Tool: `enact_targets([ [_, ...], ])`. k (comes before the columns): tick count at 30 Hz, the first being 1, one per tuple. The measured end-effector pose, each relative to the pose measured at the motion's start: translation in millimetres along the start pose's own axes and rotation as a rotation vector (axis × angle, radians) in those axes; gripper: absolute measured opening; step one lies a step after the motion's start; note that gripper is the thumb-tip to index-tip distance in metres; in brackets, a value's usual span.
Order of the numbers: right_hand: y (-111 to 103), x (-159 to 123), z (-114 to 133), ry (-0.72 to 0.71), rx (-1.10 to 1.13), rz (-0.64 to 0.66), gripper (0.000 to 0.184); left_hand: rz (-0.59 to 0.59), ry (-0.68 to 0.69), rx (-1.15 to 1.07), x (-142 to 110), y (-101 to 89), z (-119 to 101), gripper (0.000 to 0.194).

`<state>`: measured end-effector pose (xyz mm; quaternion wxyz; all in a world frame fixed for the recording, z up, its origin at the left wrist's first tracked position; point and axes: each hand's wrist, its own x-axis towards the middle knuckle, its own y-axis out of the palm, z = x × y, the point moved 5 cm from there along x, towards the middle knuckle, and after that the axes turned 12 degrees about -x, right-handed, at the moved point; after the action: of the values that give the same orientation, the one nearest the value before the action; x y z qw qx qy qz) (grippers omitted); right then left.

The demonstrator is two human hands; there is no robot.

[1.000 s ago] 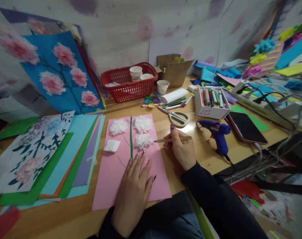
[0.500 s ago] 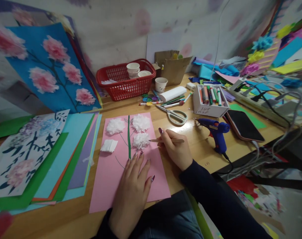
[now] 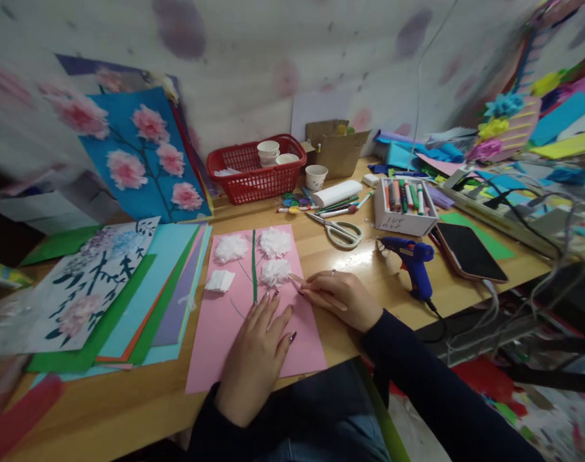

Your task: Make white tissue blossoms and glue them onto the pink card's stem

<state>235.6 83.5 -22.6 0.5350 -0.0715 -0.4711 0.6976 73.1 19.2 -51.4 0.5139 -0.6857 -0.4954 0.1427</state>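
Note:
A pink sheet of paper [image 3: 210,359] lies in front of me, with a green stem strip [image 3: 254,269] and thin drawn lines on it. Three fluffy white paper flowers sit near its top, the lower right flower [image 3: 275,273] among them. A folded white paper square [image 3: 219,280] rests at the left. My left hand [image 3: 256,353] lies flat on the sheet, fingers spread, just below the stem strip. In my right hand [image 3: 343,296], closed fingers pinch a thin brown pencil [image 3: 296,278], mostly hidden, its tip at the edge of that lower right flower.
White-handled scissors [image 3: 343,234], a blue glue gun [image 3: 412,263], a phone [image 3: 472,251] and a box of markers [image 3: 402,221] lie to the right. A red basket [image 3: 253,183] with paper cups stands behind. Coloured sheets [image 3: 171,321] are stacked at the left.
My right hand has turned over, so its back and a ring now show and the pencil is mostly covered. The left hand stays on the sheet. The camera view has shifted slightly.

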Motion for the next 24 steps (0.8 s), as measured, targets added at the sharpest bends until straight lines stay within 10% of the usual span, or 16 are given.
enact_targets([
  [10,-9,-34,-4,0.107,-0.053,-0.127,0.019,-0.017,-0.037,0.063,-2,0.8,-7,0.034],
  [16,-22,-52,-11,0.364,0.037,-0.373,0.044,-0.076,-0.088,-0.153,-3,0.0,-1,0.034],
  [21,-19,-66,-15,0.645,0.356,-0.506,0.055,-0.475,-0.328,-0.740,-13,-36.2,26,0.032],
  [24,-17,-67,-5,0.682,0.384,-0.509,0.055,-0.664,-0.389,-0.708,-26,-58.9,42,0.023],
])
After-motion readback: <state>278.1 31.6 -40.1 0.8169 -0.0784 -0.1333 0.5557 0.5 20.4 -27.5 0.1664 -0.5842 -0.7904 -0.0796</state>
